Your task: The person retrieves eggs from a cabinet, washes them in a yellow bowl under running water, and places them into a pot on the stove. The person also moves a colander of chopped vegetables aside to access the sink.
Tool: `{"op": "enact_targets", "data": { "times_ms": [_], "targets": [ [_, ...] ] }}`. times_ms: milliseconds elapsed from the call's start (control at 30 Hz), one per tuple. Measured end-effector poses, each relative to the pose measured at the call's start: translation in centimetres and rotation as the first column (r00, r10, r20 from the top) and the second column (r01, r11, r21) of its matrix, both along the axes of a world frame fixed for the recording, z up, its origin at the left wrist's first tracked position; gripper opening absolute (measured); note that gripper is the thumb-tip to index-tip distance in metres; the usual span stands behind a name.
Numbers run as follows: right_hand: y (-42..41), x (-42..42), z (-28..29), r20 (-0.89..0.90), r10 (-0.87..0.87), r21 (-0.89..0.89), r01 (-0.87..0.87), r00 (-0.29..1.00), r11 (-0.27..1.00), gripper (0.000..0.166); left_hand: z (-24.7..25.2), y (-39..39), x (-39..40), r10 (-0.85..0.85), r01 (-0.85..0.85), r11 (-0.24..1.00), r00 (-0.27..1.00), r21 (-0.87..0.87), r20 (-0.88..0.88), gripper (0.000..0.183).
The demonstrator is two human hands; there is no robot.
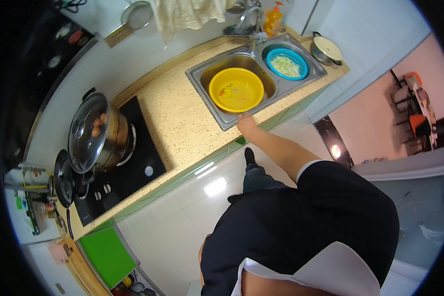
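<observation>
My right hand (246, 125) is at the front rim of the double-bowl steel sink (222, 120), fingers bent, just below a yellow plastic basin (240, 88). Whether those fingers grip anything is too small to tell. The basin sits in the larger bowl and has a duck print inside. In the smaller bowl, a blue plastic basin (269, 59) holds chopped pale-green vegetable (285, 66). Over the sink curves a chrome faucet (261, 22). My left hand is out of view; only a sliver of that arm shows beside my black shirt.
On the black hob (144, 148) stands a large steel pot (113, 137), several brown eggs visible through its glass lid (85, 148). A dark frying pan (63, 181) leans beside it. A lidded pot (327, 48) and an orange soap bottle (273, 20) flank the sink. A doorway opens rightward.
</observation>
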State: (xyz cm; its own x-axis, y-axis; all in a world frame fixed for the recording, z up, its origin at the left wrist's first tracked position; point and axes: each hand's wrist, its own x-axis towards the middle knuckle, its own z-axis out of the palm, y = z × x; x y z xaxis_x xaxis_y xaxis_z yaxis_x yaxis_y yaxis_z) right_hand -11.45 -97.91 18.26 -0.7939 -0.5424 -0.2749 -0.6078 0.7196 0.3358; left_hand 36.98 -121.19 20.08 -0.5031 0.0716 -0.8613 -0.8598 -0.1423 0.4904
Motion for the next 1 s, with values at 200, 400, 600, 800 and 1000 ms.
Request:
{"op": "enact_targets", "data": {
  "times_ms": [200, 400, 600, 800, 1000],
  "targets": [
    [-0.1, 0.3, 0.4, 0.007, 0.072, 0.082, -0.072, 0.997, 0.994, 0.049, 0.8, -1.2, 0.0, -0.011, 0.011, 0.999, 1.000, -0.046, 0.001, 0.025],
    [0.1, -0.3, -0.9, 0.010, 0.001, 0.007, -0.001, 1.000, 1.000, 0.047, 0.4, -0.8, -1.4, -0.029, 0.027, 0.996, 0.999, -0.091, -0.014, 0.023],
    [-0.5, 0.1, 0.8, 0.088, 0.016, 0.103, -0.025, 0.996, 0.994, 0.049, -0.8, 0.7, -2.6, -0.035, 0.030, 0.988, 0.999, -0.153, -0.027, 0.021],
    [-0.6, 0.5, 3.0, 0.156, -0.011, 0.135, -0.010, 0.988, 0.991, 0.055, -1.4, 1.6, -3.3, -0.034, 0.024, 0.982, 0.998, -0.189, -0.050, 0.019],
    [-0.7, 0.4, 2.8, 0.169, -0.022, 0.126, 0.000, 0.985, 0.992, 0.057, -1.7, 2.1, -3.7, -0.025, 0.007, 0.976, 0.997, -0.216, -0.080, 0.018]
  ]
}}
